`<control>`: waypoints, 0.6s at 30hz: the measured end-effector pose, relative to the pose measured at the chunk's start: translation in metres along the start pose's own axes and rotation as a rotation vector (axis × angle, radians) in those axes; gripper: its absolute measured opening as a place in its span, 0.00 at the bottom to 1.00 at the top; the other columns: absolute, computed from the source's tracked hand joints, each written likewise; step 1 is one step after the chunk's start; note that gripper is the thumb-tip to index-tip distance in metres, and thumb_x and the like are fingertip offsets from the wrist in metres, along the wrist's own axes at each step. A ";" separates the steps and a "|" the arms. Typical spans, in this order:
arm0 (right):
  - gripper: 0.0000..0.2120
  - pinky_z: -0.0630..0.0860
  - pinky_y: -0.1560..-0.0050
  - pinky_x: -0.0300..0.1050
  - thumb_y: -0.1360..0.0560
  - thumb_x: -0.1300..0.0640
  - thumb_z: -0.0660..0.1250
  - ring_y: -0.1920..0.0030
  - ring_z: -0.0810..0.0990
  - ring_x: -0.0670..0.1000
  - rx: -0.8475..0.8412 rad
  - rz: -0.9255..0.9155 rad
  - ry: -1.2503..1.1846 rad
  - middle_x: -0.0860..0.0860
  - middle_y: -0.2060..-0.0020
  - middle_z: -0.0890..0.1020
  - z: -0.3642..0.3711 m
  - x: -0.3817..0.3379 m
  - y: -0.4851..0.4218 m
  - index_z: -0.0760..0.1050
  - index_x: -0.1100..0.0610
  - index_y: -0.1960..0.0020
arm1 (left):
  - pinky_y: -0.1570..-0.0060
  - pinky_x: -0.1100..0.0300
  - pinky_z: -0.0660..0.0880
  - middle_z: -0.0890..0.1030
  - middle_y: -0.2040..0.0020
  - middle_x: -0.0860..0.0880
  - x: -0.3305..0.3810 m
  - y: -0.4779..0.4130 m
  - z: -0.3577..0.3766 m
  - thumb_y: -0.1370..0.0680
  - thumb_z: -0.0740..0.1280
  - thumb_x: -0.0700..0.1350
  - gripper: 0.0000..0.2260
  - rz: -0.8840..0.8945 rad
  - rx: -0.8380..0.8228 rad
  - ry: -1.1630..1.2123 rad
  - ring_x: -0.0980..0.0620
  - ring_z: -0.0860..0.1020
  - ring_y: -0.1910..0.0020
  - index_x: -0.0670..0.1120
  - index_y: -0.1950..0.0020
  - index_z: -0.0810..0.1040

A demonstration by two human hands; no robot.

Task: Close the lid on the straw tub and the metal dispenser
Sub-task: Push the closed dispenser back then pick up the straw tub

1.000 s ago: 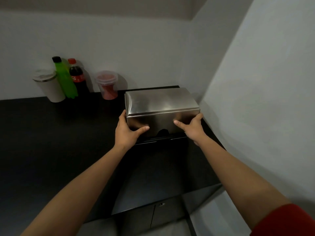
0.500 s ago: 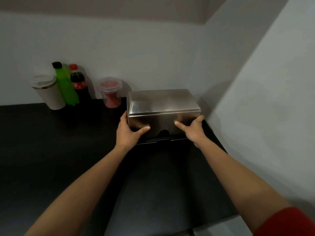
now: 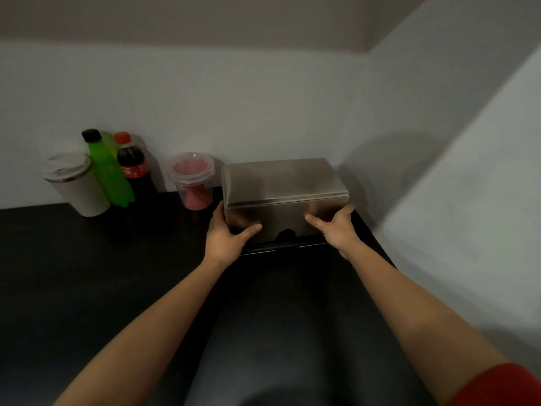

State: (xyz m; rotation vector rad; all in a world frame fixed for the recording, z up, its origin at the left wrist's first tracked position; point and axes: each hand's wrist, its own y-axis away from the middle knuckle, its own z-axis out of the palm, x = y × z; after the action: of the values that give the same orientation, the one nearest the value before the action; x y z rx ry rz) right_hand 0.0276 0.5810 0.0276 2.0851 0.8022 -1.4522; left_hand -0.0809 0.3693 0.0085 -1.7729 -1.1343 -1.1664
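Observation:
A rectangular metal dispenser [image 3: 281, 186] stands on the black counter in the corner, its lid down over the body. My left hand [image 3: 225, 238] grips its front left corner, thumb laid across the front face. My right hand [image 3: 336, 227] holds the front right corner the same way. Left of the dispenser stands a clear plastic straw tub [image 3: 191, 183] with red straws inside and a clear lid resting on top.
A white tumbler [image 3: 76, 189], a green bottle [image 3: 109, 174] and a cola bottle [image 3: 133, 168] stand against the back wall at the left. White walls meet just right of the dispenser. The black counter [image 3: 102, 273] stretches toward me.
The camera has tilted upward, so everything sits lower in the frame. Both hands keep the same hold on the dispenser, which stays in place.

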 end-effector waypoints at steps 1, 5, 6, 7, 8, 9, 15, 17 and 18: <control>0.43 0.62 0.38 0.42 0.33 0.55 0.75 0.32 0.64 0.55 -0.003 -0.001 -0.005 0.57 0.32 0.64 0.002 0.001 -0.003 0.50 0.58 0.30 | 0.36 0.51 0.70 0.72 0.32 0.46 -0.001 -0.003 0.001 0.35 0.77 0.53 0.42 0.003 0.001 0.006 0.48 0.71 0.34 0.47 0.27 0.61; 0.43 0.64 0.33 0.46 0.33 0.55 0.75 0.32 0.66 0.55 -0.022 0.008 -0.019 0.57 0.31 0.65 0.008 0.002 -0.019 0.52 0.59 0.29 | 0.42 0.61 0.67 0.73 0.32 0.48 -0.004 -0.020 0.003 0.35 0.78 0.52 0.41 -0.015 0.009 0.029 0.51 0.71 0.35 0.48 0.27 0.62; 0.43 0.64 0.33 0.47 0.33 0.54 0.75 0.32 0.66 0.55 -0.030 0.014 -0.019 0.56 0.31 0.65 0.010 0.002 -0.023 0.52 0.59 0.29 | 0.42 0.62 0.67 0.73 0.32 0.49 -0.004 -0.024 0.004 0.35 0.78 0.52 0.41 -0.022 0.011 0.031 0.51 0.71 0.35 0.49 0.27 0.62; 0.43 0.65 0.32 0.47 0.33 0.54 0.75 0.32 0.66 0.55 -0.035 0.018 -0.018 0.56 0.31 0.65 0.011 0.001 -0.027 0.51 0.60 0.28 | 0.42 0.61 0.67 0.73 0.32 0.49 -0.003 -0.029 0.004 0.35 0.77 0.52 0.41 -0.031 0.011 0.030 0.51 0.71 0.35 0.49 0.27 0.62; 0.43 0.65 0.32 0.47 0.33 0.55 0.75 0.32 0.66 0.55 -0.034 0.021 -0.021 0.56 0.31 0.65 0.013 0.000 -0.031 0.51 0.60 0.28 | 0.42 0.61 0.67 0.73 0.33 0.49 -0.003 -0.033 0.004 0.35 0.77 0.52 0.40 -0.039 0.013 0.027 0.50 0.72 0.35 0.50 0.27 0.62; 0.44 0.65 0.33 0.46 0.33 0.55 0.75 0.32 0.66 0.55 -0.027 0.020 -0.025 0.56 0.31 0.65 0.015 -0.001 -0.035 0.50 0.59 0.28 | 0.42 0.61 0.67 0.73 0.33 0.49 -0.003 -0.037 0.005 0.35 0.77 0.51 0.40 -0.040 0.017 0.024 0.50 0.72 0.35 0.50 0.28 0.63; 0.45 0.63 0.39 0.40 0.34 0.57 0.76 0.32 0.65 0.54 0.008 -0.017 -0.035 0.57 0.31 0.64 0.023 -0.003 -0.058 0.49 0.60 0.29 | 0.44 0.63 0.66 0.74 0.34 0.48 -0.001 -0.053 0.007 0.34 0.77 0.51 0.37 0.021 0.045 -0.008 0.56 0.71 0.40 0.48 0.29 0.65; 0.46 0.62 0.39 0.39 0.34 0.56 0.76 0.32 0.65 0.55 0.017 -0.038 -0.022 0.57 0.31 0.63 0.026 -0.003 -0.066 0.48 0.60 0.29 | 0.43 0.62 0.67 0.75 0.36 0.48 0.000 -0.058 0.007 0.34 0.77 0.50 0.35 0.056 0.065 -0.018 0.56 0.71 0.41 0.48 0.31 0.67; 0.46 0.62 0.39 0.40 0.34 0.55 0.76 0.32 0.65 0.55 0.017 -0.043 -0.010 0.57 0.31 0.63 0.027 -0.003 -0.069 0.48 0.59 0.29 | 0.42 0.61 0.68 0.75 0.37 0.48 0.001 -0.061 0.008 0.34 0.77 0.49 0.34 0.069 0.074 -0.018 0.54 0.72 0.40 0.47 0.32 0.68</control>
State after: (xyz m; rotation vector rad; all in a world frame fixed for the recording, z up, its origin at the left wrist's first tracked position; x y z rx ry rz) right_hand -0.0398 0.6119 0.0178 2.0833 0.8376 -1.4962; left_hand -0.1349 0.3977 0.0124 -1.7551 -1.1046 -1.0564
